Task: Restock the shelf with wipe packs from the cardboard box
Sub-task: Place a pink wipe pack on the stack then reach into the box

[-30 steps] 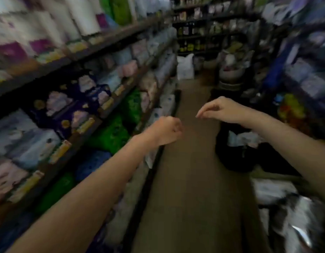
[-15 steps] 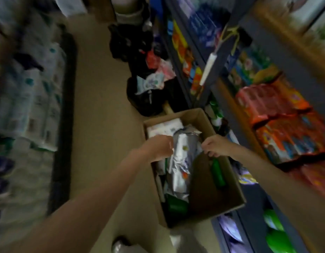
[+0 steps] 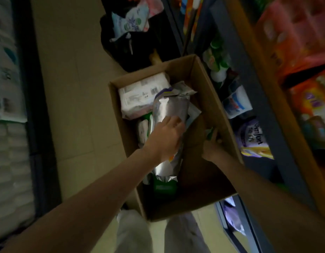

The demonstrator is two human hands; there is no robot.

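**Wipe packs waiting in the box — restocking barely under way**

Wipe packs are still lying in the cardboard box (image 3: 209, 83), which is sitting on the floor (image 3: 70, 88) right beside the lower shelf (image 3: 236, 84). I am reaching in with both hands. My left hand (image 3: 167, 136) is lying on the long silver pack (image 3: 170, 108) that tops the pile, fingers spread over its glossy face and starting to curl on it; I cannot tell whether I am really gripping it yet. My right hand (image 3: 212, 145) is going lower, along the box's right wall, and seems to be closing on something green — the shadow is hiding what. A white pack (image 3: 139, 94) with a barcode is lying at the far end, and a green-labelled one (image 3: 164, 185) is showing at the near end. Several packs are left, so I am judging most of the job as still ahead.

Half a second ago my hands were meeting at the top edge of the silver pack; now both are pushing deeper into the box. A second ago I was facing down the aisle, hands in the air.
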